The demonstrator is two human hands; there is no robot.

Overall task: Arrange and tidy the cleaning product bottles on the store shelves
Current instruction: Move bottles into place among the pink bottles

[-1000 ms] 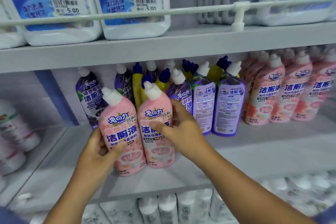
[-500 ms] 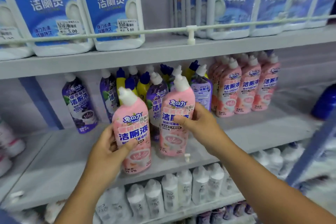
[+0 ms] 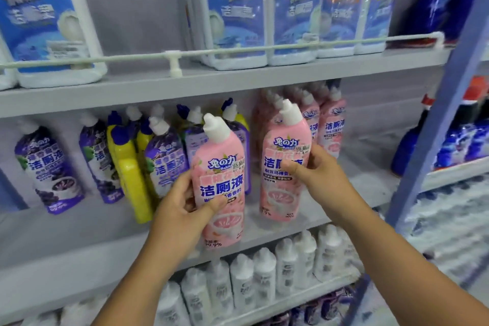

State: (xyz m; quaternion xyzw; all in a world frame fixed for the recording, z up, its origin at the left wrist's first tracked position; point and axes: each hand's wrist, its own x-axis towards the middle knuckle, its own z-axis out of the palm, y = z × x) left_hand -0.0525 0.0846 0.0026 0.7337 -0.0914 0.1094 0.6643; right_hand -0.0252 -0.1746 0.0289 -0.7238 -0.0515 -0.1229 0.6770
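We have a pink toilet-cleaner bottle in each hand in front of the middle shelf (image 3: 87, 241). Our left hand (image 3: 182, 214) grips the nearer pink bottle (image 3: 219, 182) low on its body, thumb across the front label and fingers wrapped behind it, and the bottle stands upright with its white angled cap at the top. Our right hand (image 3: 315, 169) grips the second pink bottle (image 3: 283, 166) at mid-height, thumb on the label and fingers curled round its right side; this one is upright too, a little further right and further back. Just behind it stands the row of pink bottles (image 3: 330, 127) at the back of the shelf. Left of our hands we see purple bottles (image 3: 47, 166) mixed with yellow bottles (image 3: 127, 166), blue caps on the yellow ones, one yellow bottle leaning. On the shelf above stand big white jugs with blue labels (image 3: 50, 21) behind a white rail (image 3: 172, 57). Below, a row of white bottles (image 3: 264, 278) fills the lower shelf. Everything is slightly blurred.
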